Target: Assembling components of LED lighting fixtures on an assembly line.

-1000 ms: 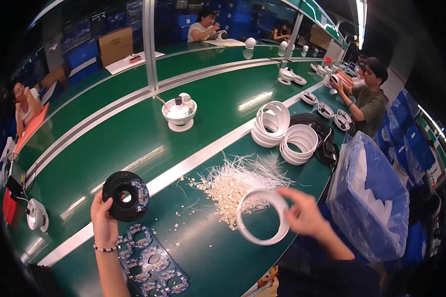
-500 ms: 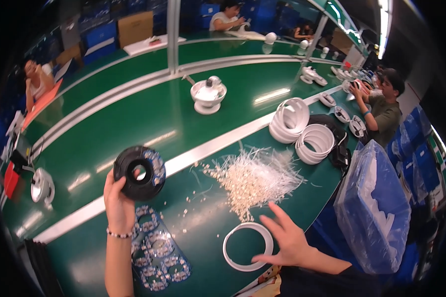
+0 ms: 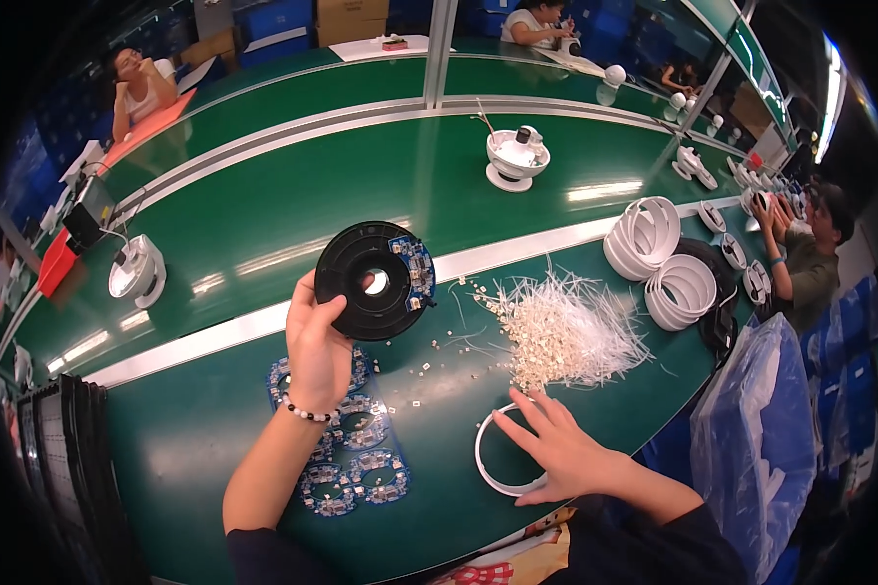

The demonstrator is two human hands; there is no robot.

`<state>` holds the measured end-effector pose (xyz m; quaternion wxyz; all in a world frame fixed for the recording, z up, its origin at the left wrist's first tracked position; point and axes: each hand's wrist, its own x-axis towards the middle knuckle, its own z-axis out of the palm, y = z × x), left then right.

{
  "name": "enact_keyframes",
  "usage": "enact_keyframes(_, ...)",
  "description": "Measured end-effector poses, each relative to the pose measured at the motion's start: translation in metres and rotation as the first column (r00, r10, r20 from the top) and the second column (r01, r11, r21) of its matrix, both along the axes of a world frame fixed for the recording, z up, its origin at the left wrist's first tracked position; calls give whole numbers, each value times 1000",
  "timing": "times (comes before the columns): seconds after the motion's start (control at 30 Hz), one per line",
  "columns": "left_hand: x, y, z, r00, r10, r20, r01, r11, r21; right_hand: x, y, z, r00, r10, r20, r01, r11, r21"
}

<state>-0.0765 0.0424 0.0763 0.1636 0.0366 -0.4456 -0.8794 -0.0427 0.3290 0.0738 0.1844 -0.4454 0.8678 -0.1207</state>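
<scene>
My left hand grips a round black plastic housing by its lower left edge, raised above the table. A curved blue circuit board sits on the housing's right side. My right hand reaches over a white plastic ring lying on the green table, its fingers spread across the ring and thumb near the rim; I cannot tell whether they touch it. Beneath my left forearm lies a panel of blue ring-shaped circuit boards. Beyond my right hand is a heap of small cream connectors with thin white strips.
Nested white rings stand at the right, beside a plastic-lined blue bin. Black trays are stacked at left. White lamp-like assemblies sit on the green conveyor. A co-worker works at far right; others sit across.
The view has shifted, so the scene sits further right. My right hand has come over the white ring, its fingers now across it. My left hand still holds the black housing.
</scene>
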Motion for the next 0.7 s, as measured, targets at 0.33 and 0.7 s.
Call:
enact_keyframes(0.33, 12, 34, -5, 996, -80, -33, 80, 997, -4, -72, -61, 32, 958, -231, 171, 265, 485, -833)
enact_keyframes(0.7, 19, 16, -1, 814, -569, -113, 567, 738, 366, -67, -100, 28, 994, -57, -97, -37, 647, -761)
